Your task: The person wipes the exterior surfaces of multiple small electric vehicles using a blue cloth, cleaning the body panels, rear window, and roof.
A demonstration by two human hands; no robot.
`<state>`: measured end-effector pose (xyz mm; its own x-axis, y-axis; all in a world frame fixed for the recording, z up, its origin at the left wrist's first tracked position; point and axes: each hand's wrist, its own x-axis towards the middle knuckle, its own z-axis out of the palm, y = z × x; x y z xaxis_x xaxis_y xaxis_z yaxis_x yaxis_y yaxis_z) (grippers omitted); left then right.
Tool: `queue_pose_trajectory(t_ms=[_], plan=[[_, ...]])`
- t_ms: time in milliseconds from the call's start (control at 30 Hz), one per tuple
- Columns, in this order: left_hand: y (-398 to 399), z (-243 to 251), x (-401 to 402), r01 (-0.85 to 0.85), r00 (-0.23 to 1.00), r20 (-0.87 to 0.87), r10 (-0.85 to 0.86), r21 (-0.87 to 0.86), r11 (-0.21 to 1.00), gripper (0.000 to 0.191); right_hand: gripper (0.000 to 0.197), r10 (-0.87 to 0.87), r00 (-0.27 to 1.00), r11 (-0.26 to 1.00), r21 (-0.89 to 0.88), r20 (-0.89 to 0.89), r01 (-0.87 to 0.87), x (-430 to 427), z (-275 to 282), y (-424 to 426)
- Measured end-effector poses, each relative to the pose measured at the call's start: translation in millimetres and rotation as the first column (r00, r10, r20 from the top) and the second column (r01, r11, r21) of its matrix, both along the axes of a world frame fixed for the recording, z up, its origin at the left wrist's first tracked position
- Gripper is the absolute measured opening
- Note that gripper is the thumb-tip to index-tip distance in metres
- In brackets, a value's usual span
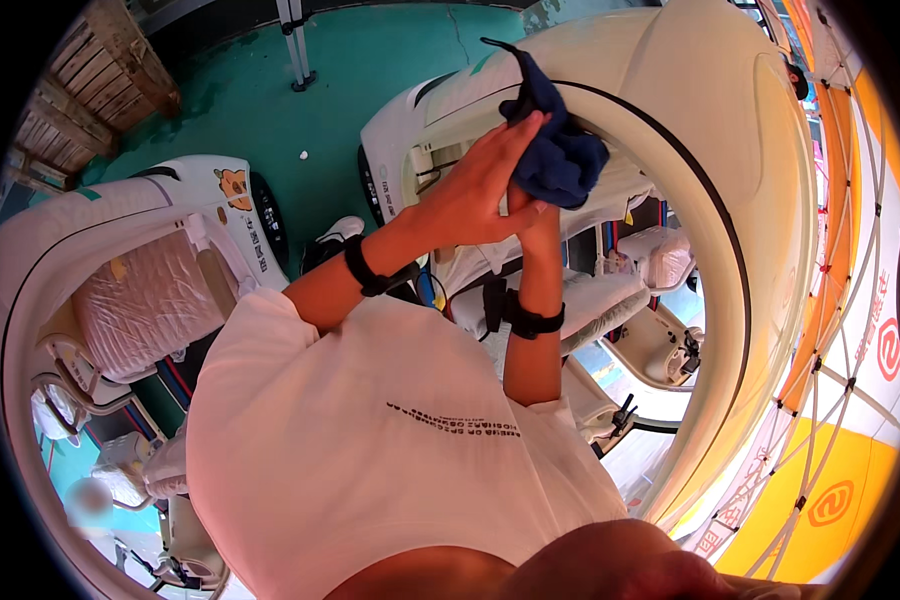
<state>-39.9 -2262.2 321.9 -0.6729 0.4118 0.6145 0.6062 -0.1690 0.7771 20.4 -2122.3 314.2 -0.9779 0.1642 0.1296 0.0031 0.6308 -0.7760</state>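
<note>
A dark blue cloth (pixel 562 161) with a dark loop at its upper end is bunched up between my hands. My left hand (pixel 472 191) reaches across from the left, its long fingers laid against the cloth's near side and its thumb over my right wrist. Most of my right hand (pixel 521 199) is hidden behind the left one and the cloth; it grips the cloth from below. Both wrists wear black straps. Beyond the cloth curves the cream body of a passenger cart (pixel 690 97), with black trim along its opening. Whether the cloth touches the body I cannot tell.
Plastic-wrapped seats (pixel 656 251) show inside the cart. To the left stands a second cart (pixel 195 176) with a wrapped seat. Wooden pallets (pixel 105 75) and a metal stand leg (pixel 294 52) rest on the green floor (pixel 225 82). A truss frame (pixel 847 225) lines the right side.
</note>
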Motion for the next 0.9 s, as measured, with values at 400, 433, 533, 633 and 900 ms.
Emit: queue_pose_trajectory(t_ms=[400,433,533,633,900], plan=[[6.4,17.9,-34.6,0.292,0.947,0.149,-0.284,-0.037,0.956,0.101,0.101,-0.166,0.972,0.875,-0.479,-0.165,0.068,18.5,106.2,-9.4],[4.8,13.8,-24.6,0.321,0.945,0.102,-0.312,-0.090,0.943,0.112,0.100,-0.175,0.967,0.910,-0.406,-0.184,0.088,17.1,108.5,-19.6],[10.9,7.4,-21.3,0.358,0.921,0.186,-0.344,-0.051,0.932,0.116,0.092,-0.245,0.942,0.917,-0.371,-0.231,0.147,-1.0,99.7,-30.0],[6.7,1.7,-22.2,0.337,0.883,0.357,-0.304,-0.035,0.941,0.102,0.092,-0.232,0.952,0.865,-0.489,-0.200,0.108,-21.4,52.6,-15.7],[-3.7,-50.9,-17.6,0.086,0.848,0.525,-0.078,0.008,0.996,0.067,0.044,-0.435,0.900,0.785,-0.476,0.031,0.395,-51.5,-40.8,-4.3]])
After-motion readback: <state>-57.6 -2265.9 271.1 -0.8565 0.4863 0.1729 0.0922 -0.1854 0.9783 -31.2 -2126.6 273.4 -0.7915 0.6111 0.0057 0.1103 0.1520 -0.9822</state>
